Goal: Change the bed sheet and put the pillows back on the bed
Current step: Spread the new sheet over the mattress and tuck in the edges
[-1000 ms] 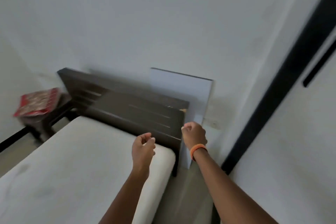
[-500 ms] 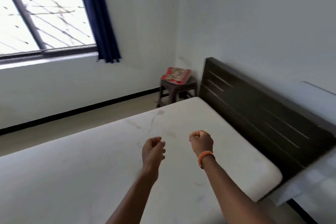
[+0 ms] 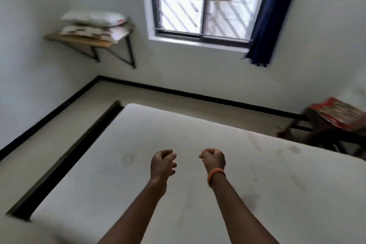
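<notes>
We find both hands empty: the fingers of the left hand [image 3: 162,162] are loosely curled with nothing between them, and the right hand [image 3: 213,159], above an orange wristband [image 3: 215,174], is curled closer to a fist and likewise grasps nothing. Both hang over the bare white mattress [image 3: 198,174], apart from its surface, which carries faint stains and no sheet. The two pale pillows [image 3: 95,24] lie stacked on a wooden wall shelf with black brackets [image 3: 83,42] in the far left corner, well apart from the bed. A folded red patterned cloth [image 3: 338,114] rests on a dark stool [image 3: 324,136] beside the bed's right side; we cannot tell whether it is the fresh sheet. We judge the step in hand to be fetching that sheet. We recommend taking it by two corners, spreading from the head end, squaring it to the mattress edges, and leaving the pillows until last.
</notes>
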Available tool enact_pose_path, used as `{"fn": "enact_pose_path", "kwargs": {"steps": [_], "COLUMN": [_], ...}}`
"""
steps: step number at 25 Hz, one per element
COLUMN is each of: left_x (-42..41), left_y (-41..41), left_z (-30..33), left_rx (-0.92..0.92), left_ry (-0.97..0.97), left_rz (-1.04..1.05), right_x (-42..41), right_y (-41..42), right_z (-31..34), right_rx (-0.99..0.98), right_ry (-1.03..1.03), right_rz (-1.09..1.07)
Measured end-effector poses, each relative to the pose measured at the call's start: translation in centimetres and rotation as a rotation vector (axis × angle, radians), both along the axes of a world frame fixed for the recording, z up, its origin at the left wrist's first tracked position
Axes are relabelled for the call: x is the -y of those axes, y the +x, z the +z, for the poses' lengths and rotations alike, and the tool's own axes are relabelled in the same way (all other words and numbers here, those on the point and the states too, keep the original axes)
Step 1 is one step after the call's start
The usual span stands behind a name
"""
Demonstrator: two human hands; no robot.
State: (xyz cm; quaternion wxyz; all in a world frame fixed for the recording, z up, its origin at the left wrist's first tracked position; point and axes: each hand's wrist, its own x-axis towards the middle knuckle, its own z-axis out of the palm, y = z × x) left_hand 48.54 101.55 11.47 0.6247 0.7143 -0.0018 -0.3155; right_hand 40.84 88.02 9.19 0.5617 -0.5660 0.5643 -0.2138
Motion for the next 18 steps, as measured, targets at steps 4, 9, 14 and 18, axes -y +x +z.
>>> {"fn": "enact_pose_path", "kwargs": {"steps": [4, 9, 14, 18], "left_x": [-8.2, -15.2, -23.9, -31.4], "left_y": [7.3, 16.7, 28.8, 37.3], "left_z": [0.8, -0.1, -3.2, -3.4], "left_rx": [0.002, -0.021, -0.094, -0.102], "left_ry": [0.015, -0.029, -0.031, 0.025], "left_rz": [0.247, 0.345, 0.337, 0.275], "right_x": [-7.8, -14.6, -22.1, -31.0], "right_y": [10.7, 20.9, 32.2, 41.3], "right_z": [0.0, -0.8, -3.0, -2.5], "right_rx": [0.048, 0.039, -0.01, 0.03], "right_ry": [0.088, 0.07, 0.11, 0.2], "right_rz": [0.228, 0.323, 0.237, 0.219]}}
